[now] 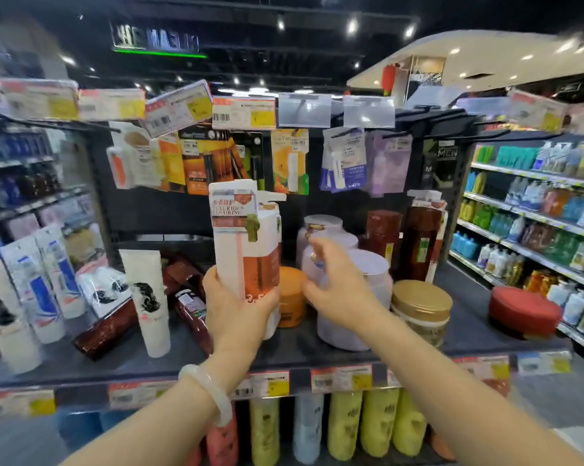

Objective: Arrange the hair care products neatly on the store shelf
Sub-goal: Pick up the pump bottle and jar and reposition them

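My left hand (pixel 238 306) grips a tall white and orange pump bottle (pixel 247 243) by its lower part, upright above the dark shelf (pixel 284 351). My right hand (pixel 334 284) hovers just right of it with relaxed, slightly curled fingers, in front of pale lilac jars (pixel 361 297), holding nothing. An orange jar (pixel 292 295) stands behind the bottle. Dark red bottles (pixel 418 243) stand at the back right. A gold-lidded jar (pixel 421 306) and a red jar (pixel 524 311) sit to the right.
White tubes (pixel 149 297) stand left of the held bottle, with dark red bottles (pixel 190 307) lying on their sides among them. Hanging packs (pixel 290 159) and price tags (pixel 243 112) overhang the shelf. Yellow bottles (pixel 378 425) fill the shelf below.
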Tool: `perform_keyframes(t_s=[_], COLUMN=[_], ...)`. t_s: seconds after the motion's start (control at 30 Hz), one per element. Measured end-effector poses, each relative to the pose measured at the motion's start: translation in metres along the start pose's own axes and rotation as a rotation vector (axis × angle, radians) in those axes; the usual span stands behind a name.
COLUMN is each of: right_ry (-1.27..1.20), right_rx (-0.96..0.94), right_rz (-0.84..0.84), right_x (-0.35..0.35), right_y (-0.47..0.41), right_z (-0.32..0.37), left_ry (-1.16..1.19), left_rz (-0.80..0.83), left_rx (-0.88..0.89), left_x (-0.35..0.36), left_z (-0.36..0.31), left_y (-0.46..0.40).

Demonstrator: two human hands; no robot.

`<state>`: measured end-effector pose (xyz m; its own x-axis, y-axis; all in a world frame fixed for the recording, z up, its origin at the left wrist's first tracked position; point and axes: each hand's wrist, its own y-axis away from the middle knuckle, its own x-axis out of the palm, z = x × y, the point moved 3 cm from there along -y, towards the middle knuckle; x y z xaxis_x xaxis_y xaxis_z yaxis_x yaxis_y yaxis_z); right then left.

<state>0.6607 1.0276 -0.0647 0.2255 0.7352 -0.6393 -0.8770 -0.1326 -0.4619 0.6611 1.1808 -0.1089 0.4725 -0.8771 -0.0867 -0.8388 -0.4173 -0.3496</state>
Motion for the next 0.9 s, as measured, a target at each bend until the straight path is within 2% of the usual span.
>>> perform_keyframes(t_s=[0.1,0.23,0.3,0.43,0.63,0.73,0.9], right_ry=[0.014,0.155,0.248,0.257,0.373,0.41,0.352], right_rx=[0.243,0.358,0.392,0.448,0.422,0.42,0.575], right_rz=[0.148,0.064,0.015,-0.042,-0.116,-0.109,-0.02], right_x=[0.048,0.082,0.092,0.104,0.107,0.105,0.106], right_y=[-0.016,-0.032,-0.041,-0.05,-0.042,-0.036,-0.042], right_z=[-0.004,-0.01,-0.014,-0.016,-0.019,-0.018,-0.018], left_ry=[-0.005,0.014,0.029,0.033,0.055,0.052,0.085], left_rz=[-0.044,-0.082,-0.081,-0.065,-0.039,-0.021,0.009], left_rx=[0.008,0.012,0.02,0.035,0.042,0.05,0.03], left_x=[-0.014,-0.027,-0.032,-0.038,-0.041,-0.042,-0.042], left_z=[0.0,0.007,0.01,0.009,0.012,0.015,0.018], left_y=[-0.006,-0.018,-0.022,-0.027,-0.033,-0.037,-0.039])
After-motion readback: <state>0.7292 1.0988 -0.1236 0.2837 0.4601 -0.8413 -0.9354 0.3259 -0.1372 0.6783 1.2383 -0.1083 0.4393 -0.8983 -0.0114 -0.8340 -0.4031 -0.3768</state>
